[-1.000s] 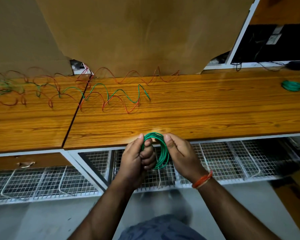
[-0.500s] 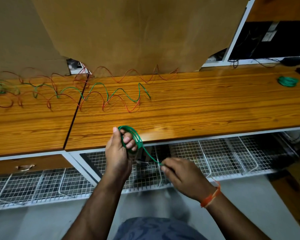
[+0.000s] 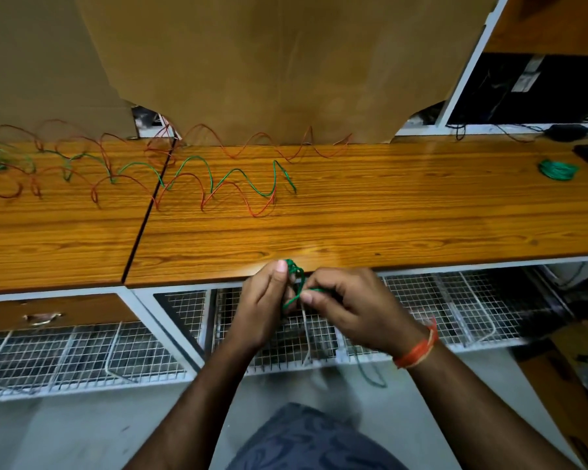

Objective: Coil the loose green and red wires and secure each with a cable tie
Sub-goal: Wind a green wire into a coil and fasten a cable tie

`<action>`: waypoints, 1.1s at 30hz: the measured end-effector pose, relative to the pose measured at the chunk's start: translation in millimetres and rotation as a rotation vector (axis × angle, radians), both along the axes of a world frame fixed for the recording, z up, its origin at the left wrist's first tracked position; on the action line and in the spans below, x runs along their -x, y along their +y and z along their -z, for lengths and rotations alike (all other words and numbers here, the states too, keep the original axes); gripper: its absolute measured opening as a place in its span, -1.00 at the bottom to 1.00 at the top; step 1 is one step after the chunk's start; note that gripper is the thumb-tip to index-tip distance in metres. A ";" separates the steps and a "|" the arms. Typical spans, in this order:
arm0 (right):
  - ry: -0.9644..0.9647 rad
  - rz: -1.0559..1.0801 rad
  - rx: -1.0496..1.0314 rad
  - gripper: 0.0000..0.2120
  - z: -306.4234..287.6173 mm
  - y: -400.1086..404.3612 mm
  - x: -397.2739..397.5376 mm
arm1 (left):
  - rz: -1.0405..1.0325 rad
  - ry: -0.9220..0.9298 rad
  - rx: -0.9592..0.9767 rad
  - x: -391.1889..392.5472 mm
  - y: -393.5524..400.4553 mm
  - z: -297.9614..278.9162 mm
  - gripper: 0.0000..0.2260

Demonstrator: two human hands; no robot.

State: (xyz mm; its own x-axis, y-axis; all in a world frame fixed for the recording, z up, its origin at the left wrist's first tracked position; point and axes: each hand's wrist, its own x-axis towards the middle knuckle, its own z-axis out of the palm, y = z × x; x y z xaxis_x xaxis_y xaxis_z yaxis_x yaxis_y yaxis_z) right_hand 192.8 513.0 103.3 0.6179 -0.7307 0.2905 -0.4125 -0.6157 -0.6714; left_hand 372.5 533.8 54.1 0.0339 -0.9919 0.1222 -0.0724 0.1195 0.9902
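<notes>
head view: at the counter (image 3: 370, 232) front edge, our left hand (image 3: 263, 307) grips the green coil (image 3: 294, 270); our right hand (image 3: 350, 307) fingers pinch its tail. loose wires (image 3: 218, 184) lie behind.

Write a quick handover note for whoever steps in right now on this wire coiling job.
Left hand: grips a small green coil at the near edge of the wooden bench.
Right hand: pinches the green strand coming off that coil; a tail of green wire hangs below it.
Done: one finished green coil lies at the bench's far right; whether it has a tie is too small to tell.
Left: finish and tie the coil in hand, then coil and tie the loose green wire and loose red wires spread across the bench's left and middle. No cable tie is clearly visible.
</notes>
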 end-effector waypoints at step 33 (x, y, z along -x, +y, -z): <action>-0.089 0.324 -0.258 -0.71 39.4 -46.4 223.0 | 0.318 0.882 -0.406 231.6 -46.0 -10.5 -0.66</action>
